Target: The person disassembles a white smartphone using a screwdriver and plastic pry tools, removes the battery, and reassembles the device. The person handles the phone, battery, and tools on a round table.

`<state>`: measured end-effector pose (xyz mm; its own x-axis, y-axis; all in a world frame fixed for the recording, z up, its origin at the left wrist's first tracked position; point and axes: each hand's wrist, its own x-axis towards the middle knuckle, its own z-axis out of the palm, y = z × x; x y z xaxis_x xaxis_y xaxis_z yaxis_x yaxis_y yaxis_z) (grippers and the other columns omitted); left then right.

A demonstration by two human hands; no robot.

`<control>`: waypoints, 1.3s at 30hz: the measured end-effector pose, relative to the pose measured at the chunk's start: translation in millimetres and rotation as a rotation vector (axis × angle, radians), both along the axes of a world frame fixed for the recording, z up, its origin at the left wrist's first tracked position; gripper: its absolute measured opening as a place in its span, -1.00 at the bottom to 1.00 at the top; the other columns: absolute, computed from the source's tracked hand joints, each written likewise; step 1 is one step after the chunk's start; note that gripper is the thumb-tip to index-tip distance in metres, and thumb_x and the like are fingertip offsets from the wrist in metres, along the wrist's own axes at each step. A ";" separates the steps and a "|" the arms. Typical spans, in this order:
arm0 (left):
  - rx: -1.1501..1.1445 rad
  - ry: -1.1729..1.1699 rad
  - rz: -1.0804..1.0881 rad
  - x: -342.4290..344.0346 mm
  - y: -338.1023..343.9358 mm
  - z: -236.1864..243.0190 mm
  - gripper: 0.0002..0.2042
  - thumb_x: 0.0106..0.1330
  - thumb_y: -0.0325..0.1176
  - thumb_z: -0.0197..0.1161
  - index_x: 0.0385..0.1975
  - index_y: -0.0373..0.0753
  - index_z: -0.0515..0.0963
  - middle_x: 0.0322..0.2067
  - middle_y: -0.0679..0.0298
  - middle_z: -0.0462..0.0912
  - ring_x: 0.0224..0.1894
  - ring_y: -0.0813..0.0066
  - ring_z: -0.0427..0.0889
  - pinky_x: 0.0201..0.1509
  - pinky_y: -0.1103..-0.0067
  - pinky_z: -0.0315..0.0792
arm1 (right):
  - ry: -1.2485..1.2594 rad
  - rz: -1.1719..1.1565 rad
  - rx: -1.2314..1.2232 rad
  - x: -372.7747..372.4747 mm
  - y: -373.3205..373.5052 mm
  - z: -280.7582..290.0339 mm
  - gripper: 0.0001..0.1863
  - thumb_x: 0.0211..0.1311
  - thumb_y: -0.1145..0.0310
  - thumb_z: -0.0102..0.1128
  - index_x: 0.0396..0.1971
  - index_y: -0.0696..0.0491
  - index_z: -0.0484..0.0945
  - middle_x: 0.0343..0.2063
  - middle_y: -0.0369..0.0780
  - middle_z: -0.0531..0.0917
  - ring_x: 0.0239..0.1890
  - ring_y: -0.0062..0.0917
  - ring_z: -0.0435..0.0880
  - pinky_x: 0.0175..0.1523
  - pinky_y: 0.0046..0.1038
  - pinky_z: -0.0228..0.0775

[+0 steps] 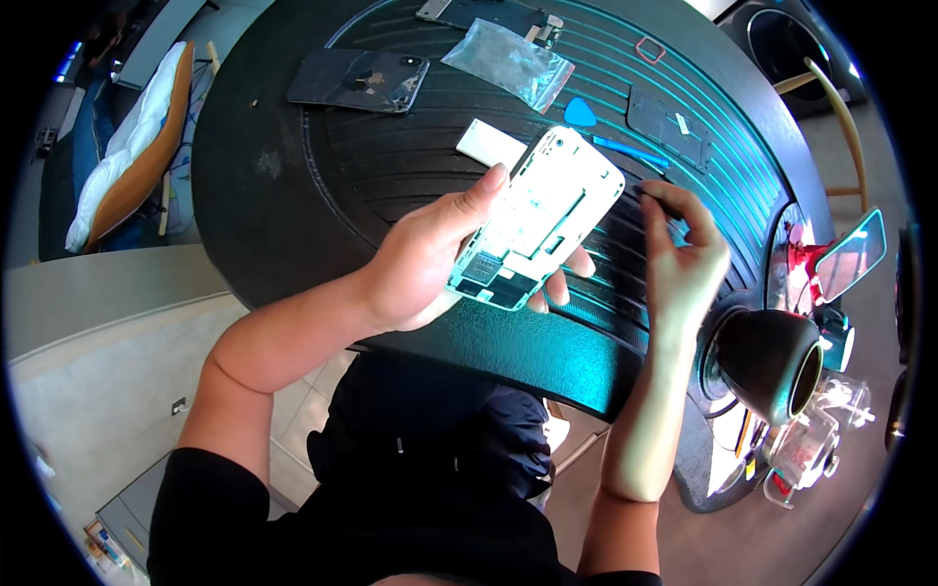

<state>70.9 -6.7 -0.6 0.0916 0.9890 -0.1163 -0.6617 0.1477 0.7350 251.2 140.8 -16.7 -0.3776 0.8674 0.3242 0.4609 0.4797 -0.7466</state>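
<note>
My left hand [427,239] is wrapped round a pale opened phone body [542,210], thumb along its left edge and fingertips showing past its right edge. The phone is tilted and glares white, with dark parts at its lower end. To the right of it, my right hand [689,244] is raised with thumb and index finger pinched together; something small and dark seems to be at the fingertips, too unclear to name. Behind the phone lie a white flat rectangular piece [489,145], a blue triangular opening pick [579,112] and a blue pry stick [632,153].
On the dark ribbed table [264,210] lie a black phone [359,81], a clear zip bag [509,63], a dark flat panel [668,127] and a small red frame [650,50]. A dark pot [767,361] and a glass teapot [803,444] stand right of my right forearm.
</note>
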 end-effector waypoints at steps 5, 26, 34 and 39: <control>0.000 0.003 -0.006 -2.8 2.4 1.4 -0.33 0.53 0.10 -0.49 0.33 -0.38 0.17 -0.01 -0.15 0.55 -0.16 0.19 0.64 -0.04 0.34 0.54 | -0.209 0.036 0.136 -0.9 2.9 -4.8 -0.90 0.09 0.51 0.33 -0.36 0.06 0.70 -0.39 -0.23 0.70 -0.28 -0.45 0.62 -0.12 -0.46 0.42; 0.076 0.477 0.018 -0.5 -5.8 -0.4 -0.46 0.54 0.06 -0.19 -0.02 -0.36 0.51 -0.23 0.27 0.61 -0.34 0.65 0.49 -0.31 0.66 0.39 | -0.111 0.576 0.252 -24.0 -17.9 86.9 -0.75 -0.12 0.67 0.36 -0.33 0.19 0.70 -0.36 -0.18 0.72 -0.27 -0.48 0.69 -0.12 -0.51 0.51; 0.052 0.575 0.009 -3.3 -7.1 0.2 -0.49 0.54 0.01 -0.14 -0.03 -0.37 0.53 -0.33 0.30 0.55 -0.34 0.66 0.47 -0.32 0.65 0.38 | -0.137 0.577 0.031 -22.2 -19.1 97.0 -0.73 -0.09 0.74 0.29 -0.32 0.19 0.70 -0.39 -0.23 0.70 -0.36 -0.62 0.65 -0.22 -0.62 0.48; 0.147 0.748 0.106 -0.4 -6.1 6.6 -0.48 0.53 -0.02 -0.14 0.03 -0.42 0.50 -0.30 0.29 0.51 -0.34 0.62 0.45 -0.28 0.65 0.35 | -0.086 0.619 -0.311 -16.8 -12.8 99.6 -0.76 0.04 0.72 0.29 -0.24 0.22 0.68 -0.30 -0.23 0.66 -0.37 -0.68 0.64 -0.20 -0.67 0.52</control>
